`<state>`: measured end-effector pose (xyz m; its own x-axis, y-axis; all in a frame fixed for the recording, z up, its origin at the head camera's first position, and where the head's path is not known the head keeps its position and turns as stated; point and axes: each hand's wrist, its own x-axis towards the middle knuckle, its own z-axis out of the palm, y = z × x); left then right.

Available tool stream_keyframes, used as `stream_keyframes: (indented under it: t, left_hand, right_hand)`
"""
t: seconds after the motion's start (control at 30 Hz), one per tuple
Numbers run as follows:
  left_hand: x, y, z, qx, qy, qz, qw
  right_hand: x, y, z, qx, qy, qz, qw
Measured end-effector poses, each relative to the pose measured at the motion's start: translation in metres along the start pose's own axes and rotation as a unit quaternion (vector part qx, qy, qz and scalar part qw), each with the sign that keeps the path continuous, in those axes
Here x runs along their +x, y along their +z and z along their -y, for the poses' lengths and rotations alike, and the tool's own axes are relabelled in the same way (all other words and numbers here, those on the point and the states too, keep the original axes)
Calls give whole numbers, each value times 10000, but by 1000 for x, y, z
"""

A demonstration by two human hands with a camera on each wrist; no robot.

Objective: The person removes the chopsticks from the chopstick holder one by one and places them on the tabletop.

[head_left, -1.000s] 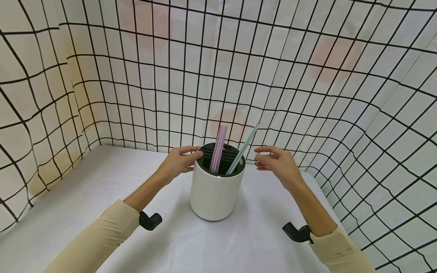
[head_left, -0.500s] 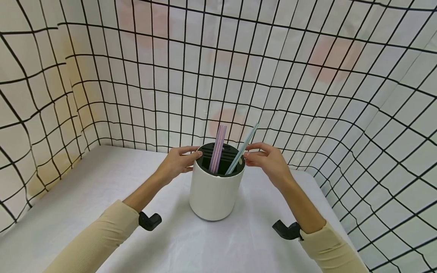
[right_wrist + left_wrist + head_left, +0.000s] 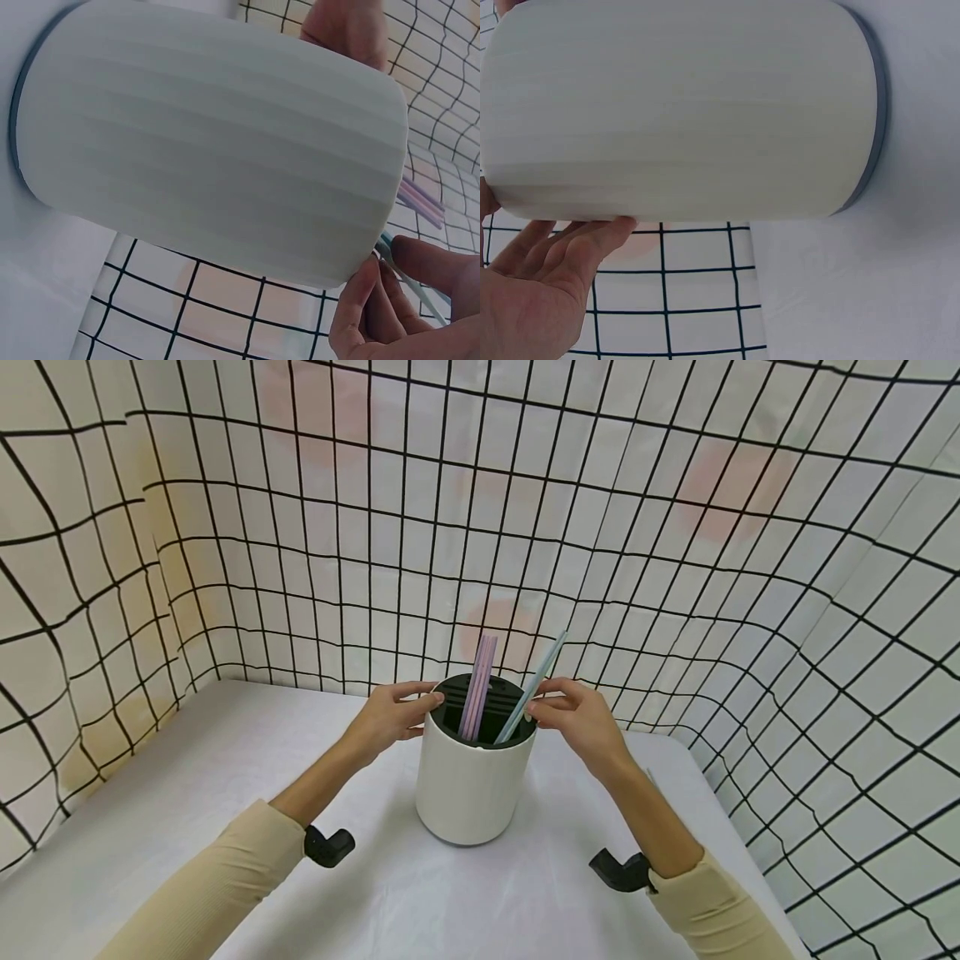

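A white round utensil holder (image 3: 472,793) with a black slotted top stands upright on the table. Several thin purple and pink straws (image 3: 477,689) rise from it, and pale blue straws (image 3: 531,689) lean right out of its front opening. My left hand (image 3: 392,710) holds the left rim, thumb on the edge and fingers along the outer wall. At the right rim, my right hand (image 3: 577,714) pinches the edge, its thumb close beside the blue straws. In the right wrist view, fingers (image 3: 358,289) press the outer wall below the rim.
A white cloth covers the table (image 3: 247,735). Black wire grid (image 3: 465,527) encloses the back and both sides, with pale patterned sheeting behind. A thin pale blue stick (image 3: 652,777) shows partly beside my right forearm.
My right hand has moved left, from apart at the holder's right to its rim. My left hand, the holder and the straws have stayed in place.
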<state>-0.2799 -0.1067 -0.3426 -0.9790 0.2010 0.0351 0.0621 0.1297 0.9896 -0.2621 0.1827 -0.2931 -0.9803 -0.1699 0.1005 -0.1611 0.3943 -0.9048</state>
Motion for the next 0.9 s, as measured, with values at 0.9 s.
stream_keyframes:
  t: [0.9]
  left_hand:
    - [1,0,1,13,21,3,10000]
  right_hand:
    - [-3,-19,17,508,-213,-577,9968]
